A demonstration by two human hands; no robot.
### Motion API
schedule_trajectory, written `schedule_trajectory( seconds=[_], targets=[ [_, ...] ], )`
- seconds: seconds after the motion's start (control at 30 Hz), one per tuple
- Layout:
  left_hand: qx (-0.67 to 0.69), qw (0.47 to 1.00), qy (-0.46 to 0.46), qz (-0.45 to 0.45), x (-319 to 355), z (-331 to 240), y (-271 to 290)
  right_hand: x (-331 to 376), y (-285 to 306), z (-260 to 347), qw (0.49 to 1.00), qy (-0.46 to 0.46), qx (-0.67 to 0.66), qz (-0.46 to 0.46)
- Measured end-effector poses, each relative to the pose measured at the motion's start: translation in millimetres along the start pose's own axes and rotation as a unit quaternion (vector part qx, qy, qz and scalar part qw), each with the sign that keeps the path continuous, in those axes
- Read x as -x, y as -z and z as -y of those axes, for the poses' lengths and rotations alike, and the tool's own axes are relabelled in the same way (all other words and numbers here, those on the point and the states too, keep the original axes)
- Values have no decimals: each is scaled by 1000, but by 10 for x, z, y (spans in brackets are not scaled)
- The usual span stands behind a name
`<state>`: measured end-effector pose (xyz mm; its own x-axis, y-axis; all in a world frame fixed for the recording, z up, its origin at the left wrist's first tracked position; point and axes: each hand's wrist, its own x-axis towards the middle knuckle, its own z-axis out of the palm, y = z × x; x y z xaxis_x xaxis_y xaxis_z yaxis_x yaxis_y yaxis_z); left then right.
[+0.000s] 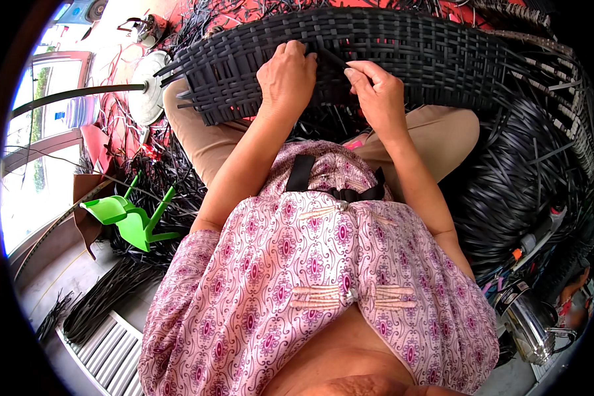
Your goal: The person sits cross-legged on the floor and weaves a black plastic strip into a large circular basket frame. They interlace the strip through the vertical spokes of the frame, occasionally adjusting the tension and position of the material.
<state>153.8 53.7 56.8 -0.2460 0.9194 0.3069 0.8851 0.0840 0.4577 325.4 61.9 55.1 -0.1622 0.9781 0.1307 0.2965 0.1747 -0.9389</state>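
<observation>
A long, curved black woven panel (416,49) of flat plastic strips lies across my lap, loose strip ends sticking out at its left edge. My left hand (287,76) rests on the middle of the weave, its fingers curled down into it and their tips hidden. Just to the right, my right hand (378,92) pinches a black strip (331,58) between thumb and fingers. That strip slants from beside my left fingers to my right fingertips, over the face of the panel.
A large heap of black strips (521,185) lies at my right, near a metal thermos (525,323). To the left are a green plastic dustpan-like piece (135,221), a bundle of dark strips (105,300) and a white slatted rack (109,353). A metal kettle (148,30) stands at the far left.
</observation>
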Motion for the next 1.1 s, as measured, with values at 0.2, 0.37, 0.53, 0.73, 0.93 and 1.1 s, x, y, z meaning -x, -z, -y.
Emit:
schedule_trajectory(
  seconds=[0.2, 0.37, 0.53, 0.73, 0.93, 1.1],
  targets=[
    [116, 992, 49, -23, 21, 79, -71, -69, -42, -52, 1000, -4, 21, 9],
    [192, 967, 163, 35, -24, -3, -34, -151, -84, 21, 993, 47, 106, -7],
    [184, 967, 174, 29, -37, -30, -47, -183, -102, 152, 967, 105, 234, -10],
    [244, 952, 185, 27, -32, 58, -101, -290, -120, 292, 938, 100, 329, 36],
    [269, 950, 152, 44, -24, 186, -113, -471, -104, 275, 952, 78, 283, 86],
    [233, 962, 90, 107, -142, 198, 75, -658, -10, 105, 961, 51, 237, 132]
  ],
)
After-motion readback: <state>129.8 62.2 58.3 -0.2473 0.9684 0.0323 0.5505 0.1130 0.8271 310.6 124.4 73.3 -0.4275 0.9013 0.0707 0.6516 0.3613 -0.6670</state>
